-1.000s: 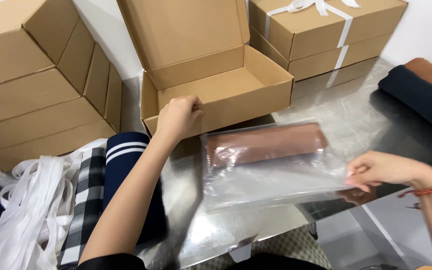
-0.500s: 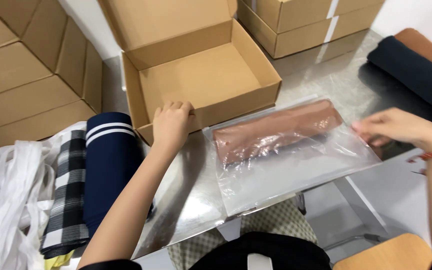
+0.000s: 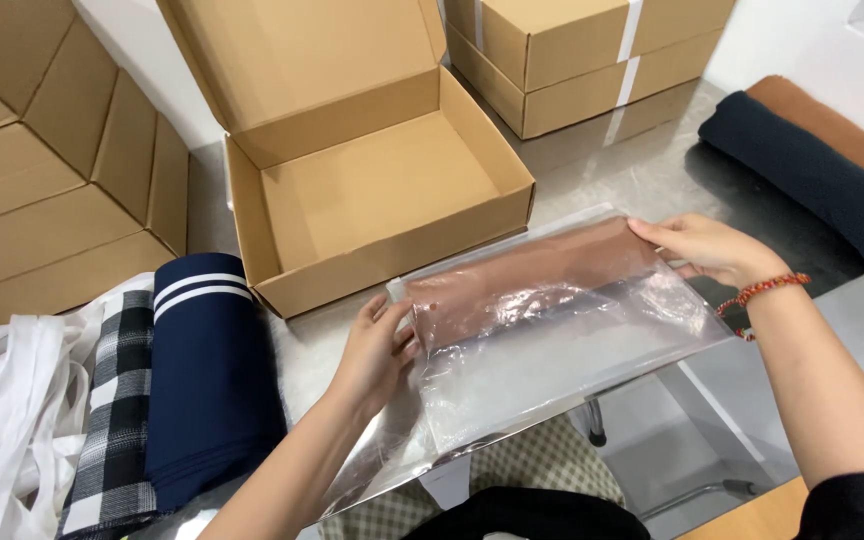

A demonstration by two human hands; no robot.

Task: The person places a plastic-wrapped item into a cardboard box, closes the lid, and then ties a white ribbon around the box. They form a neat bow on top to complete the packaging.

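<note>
**2 hands on a bagged brown cloth, just in front of the open box**

The open cardboard box (image 3: 382, 200) sits on the metal table (image 3: 642, 175), lid flap up and its inside bare. Just in front of the box lies a clear plastic bag (image 3: 562, 340) with a folded brown cloth (image 3: 532, 275) inside; the bag's near edge hangs past the table edge on the side away from the box.

The left hand (image 3: 377, 350) pinches the bag's left end, fingers closed on the plastic near the box's front left corner. The right hand (image 3: 707, 248) grips the bag's right end, fingers curled over its far edge, off the box's front right corner.

To the left of the box lie a rolled navy cloth with 2 white stripes (image 3: 202, 390), a black-and-white checked cloth (image 3: 117, 410) and loose white ribbon (image 3: 7, 420), with flat cardboard blanks (image 3: 42, 190) behind them. Behind the box stand 2 closed boxes (image 3: 582, 55); far right of it lie a dark cloth (image 3: 807, 175) and a tan one (image 3: 832, 125).

Risks, as I judge them: the plastic looks slick, so either pinch could slip and let the bag slide off the overhanging edge. The cloth sits only in the bag's far half, so it could shift or bunch if the bag tilts. The bag also looks wider than the box, so it may catch on the front wall.
</note>
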